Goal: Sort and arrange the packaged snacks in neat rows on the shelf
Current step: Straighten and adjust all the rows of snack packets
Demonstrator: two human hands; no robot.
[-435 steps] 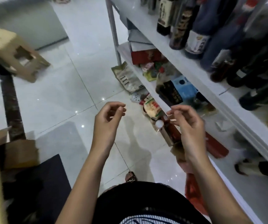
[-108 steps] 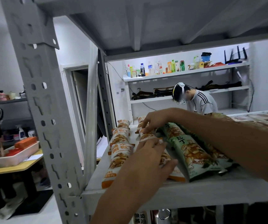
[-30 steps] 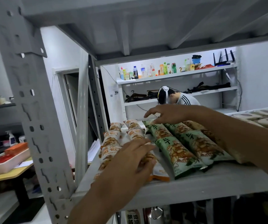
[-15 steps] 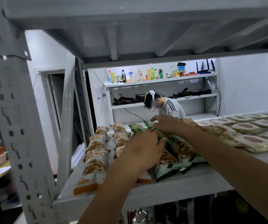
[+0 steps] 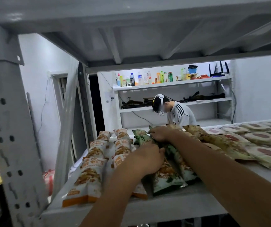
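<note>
Two rows of orange-and-white snack packets (image 5: 92, 174) lie lengthwise at the left end of the grey shelf (image 5: 164, 208). Beside them on the right lie green snack packets (image 5: 167, 176), then brown packets (image 5: 213, 140). My left hand (image 5: 146, 159) rests palm down across the second orange row and the nearest green packet, its fingers bent over that packet's edge. My right hand (image 5: 161, 134) reaches to the far end of the green packets, and its curled fingers hold the top of one. My forearms hide parts of the green and brown packets.
Pale packets with red centres (image 5: 262, 153) cover the shelf's right side. A perforated grey upright (image 5: 12, 145) stands at the left, and the shelf above hangs low. Behind the rack, a person (image 5: 179, 112) bends beside a white wall shelf with bottles (image 5: 147, 79).
Both hands went from the orange rows to the green packets. Since half a second ago my left hand has slid right onto them, and my right hand stays at their far end.
</note>
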